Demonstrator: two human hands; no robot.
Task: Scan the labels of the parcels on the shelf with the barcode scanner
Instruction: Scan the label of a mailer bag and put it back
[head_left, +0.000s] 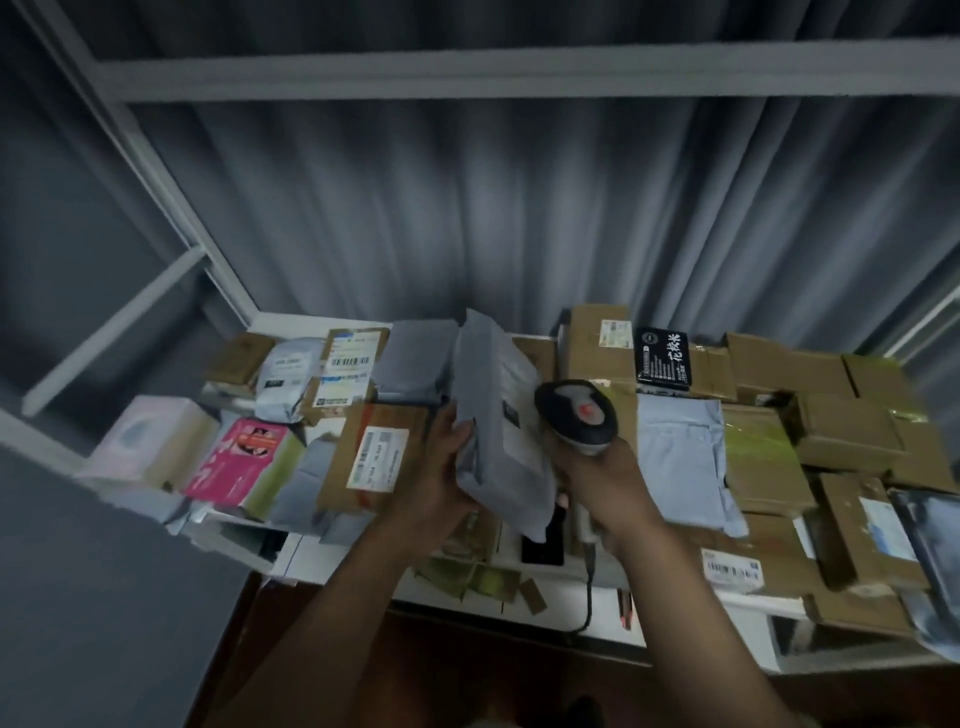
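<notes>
My left hand grips the near left edge of a grey plastic mailer and holds it tilted up on its side above the shelf. Its white label faces right, toward the scanner. My right hand grips the handle of a black and grey barcode scanner, whose head sits just right of the mailer. A dark cable hangs from the handle. Many parcels cover the white shelf.
Left of the mailer lie a brown box with a white label, a pink box and a small grey bag. To the right are a pale blue mailer, a black packet and several brown cartons. Grey curtain behind.
</notes>
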